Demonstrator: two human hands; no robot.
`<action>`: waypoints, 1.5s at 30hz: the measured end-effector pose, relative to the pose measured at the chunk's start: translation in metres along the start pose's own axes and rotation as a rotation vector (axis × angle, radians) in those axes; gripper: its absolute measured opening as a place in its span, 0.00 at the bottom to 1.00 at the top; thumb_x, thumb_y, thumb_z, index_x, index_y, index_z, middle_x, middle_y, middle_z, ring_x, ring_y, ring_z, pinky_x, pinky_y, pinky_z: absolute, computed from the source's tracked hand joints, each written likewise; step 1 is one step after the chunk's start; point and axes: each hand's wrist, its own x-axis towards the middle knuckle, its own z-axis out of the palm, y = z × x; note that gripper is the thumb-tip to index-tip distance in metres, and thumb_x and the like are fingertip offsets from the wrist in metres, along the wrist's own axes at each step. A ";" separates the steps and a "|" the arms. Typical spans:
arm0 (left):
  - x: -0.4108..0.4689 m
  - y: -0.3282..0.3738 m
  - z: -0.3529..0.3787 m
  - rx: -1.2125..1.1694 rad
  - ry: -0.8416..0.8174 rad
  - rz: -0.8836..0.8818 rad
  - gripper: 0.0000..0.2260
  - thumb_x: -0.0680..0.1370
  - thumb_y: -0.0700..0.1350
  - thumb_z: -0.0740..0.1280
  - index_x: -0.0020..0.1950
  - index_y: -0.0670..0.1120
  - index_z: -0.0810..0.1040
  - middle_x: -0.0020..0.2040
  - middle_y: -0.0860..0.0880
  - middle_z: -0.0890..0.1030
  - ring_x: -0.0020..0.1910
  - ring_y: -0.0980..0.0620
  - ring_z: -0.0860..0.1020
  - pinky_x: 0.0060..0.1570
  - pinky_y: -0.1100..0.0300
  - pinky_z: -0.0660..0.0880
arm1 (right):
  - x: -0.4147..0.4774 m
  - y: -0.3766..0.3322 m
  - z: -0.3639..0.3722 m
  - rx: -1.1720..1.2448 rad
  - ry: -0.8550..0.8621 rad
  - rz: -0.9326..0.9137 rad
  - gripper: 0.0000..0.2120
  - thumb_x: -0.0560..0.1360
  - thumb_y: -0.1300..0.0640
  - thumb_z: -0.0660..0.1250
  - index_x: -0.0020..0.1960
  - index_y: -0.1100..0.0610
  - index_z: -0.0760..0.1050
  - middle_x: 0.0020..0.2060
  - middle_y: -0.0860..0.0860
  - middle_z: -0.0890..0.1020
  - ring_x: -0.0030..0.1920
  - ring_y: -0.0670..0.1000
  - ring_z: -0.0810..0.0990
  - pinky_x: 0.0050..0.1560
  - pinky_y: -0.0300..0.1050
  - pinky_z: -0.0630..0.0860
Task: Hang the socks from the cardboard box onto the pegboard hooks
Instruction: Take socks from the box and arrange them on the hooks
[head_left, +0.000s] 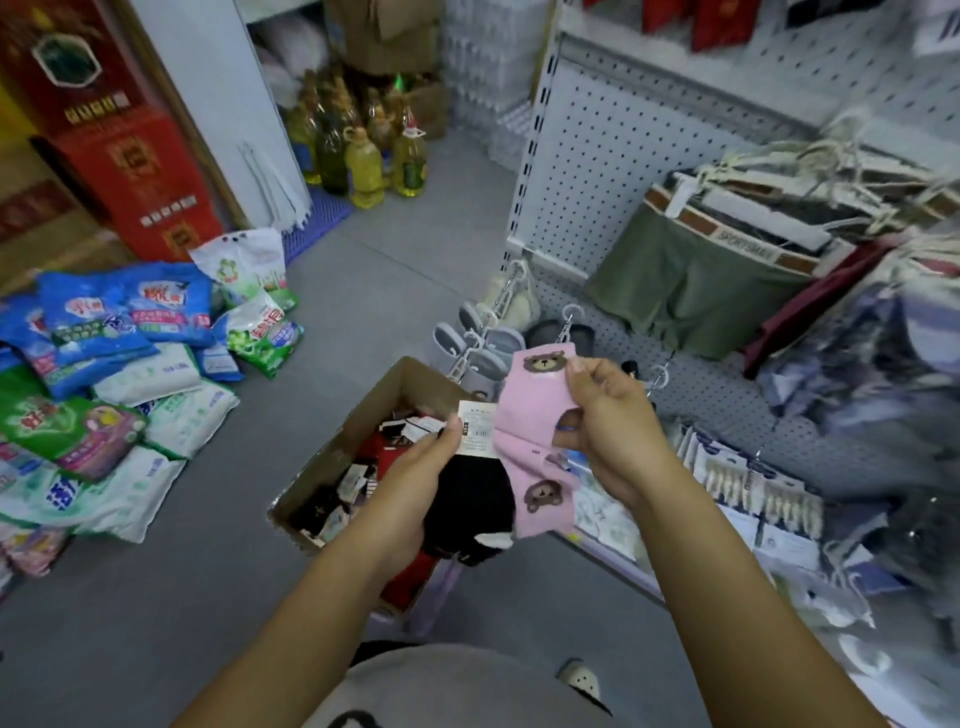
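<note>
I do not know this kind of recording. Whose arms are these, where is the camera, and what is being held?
No machine here: a person works with bare hands, and the one camera sits on the head, looking forward and down, so both arms enter from below. The right hand grips pink socks with bear faces. The left hand holds black socks, its thumb on a paper tag. Under the hands stands an open box with more socks. To the right is the pegboard, where green shorts and grey items hang. On the floor to the left lie bags; oil bottles stand further back.
</note>
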 end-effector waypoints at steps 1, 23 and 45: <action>-0.006 0.001 0.006 -0.011 -0.062 -0.006 0.20 0.78 0.62 0.67 0.64 0.52 0.81 0.59 0.49 0.86 0.59 0.47 0.84 0.65 0.47 0.76 | -0.003 0.001 -0.002 0.051 0.007 0.037 0.09 0.85 0.54 0.58 0.51 0.57 0.73 0.39 0.55 0.83 0.34 0.51 0.82 0.32 0.45 0.79; -0.027 0.007 0.015 0.062 0.026 0.125 0.12 0.77 0.46 0.74 0.60 0.50 0.83 0.53 0.48 0.88 0.53 0.46 0.86 0.59 0.45 0.80 | -0.046 0.044 -0.025 -0.079 0.198 0.103 0.12 0.79 0.49 0.68 0.49 0.57 0.83 0.48 0.55 0.86 0.47 0.50 0.83 0.57 0.50 0.79; 0.005 -0.064 0.208 0.413 0.085 0.436 0.10 0.84 0.54 0.61 0.62 0.54 0.78 0.53 0.57 0.82 0.55 0.57 0.81 0.51 0.67 0.75 | -0.122 0.064 -0.246 -0.586 0.642 -0.356 0.04 0.74 0.57 0.75 0.49 0.53 0.82 0.35 0.42 0.81 0.38 0.40 0.80 0.38 0.31 0.73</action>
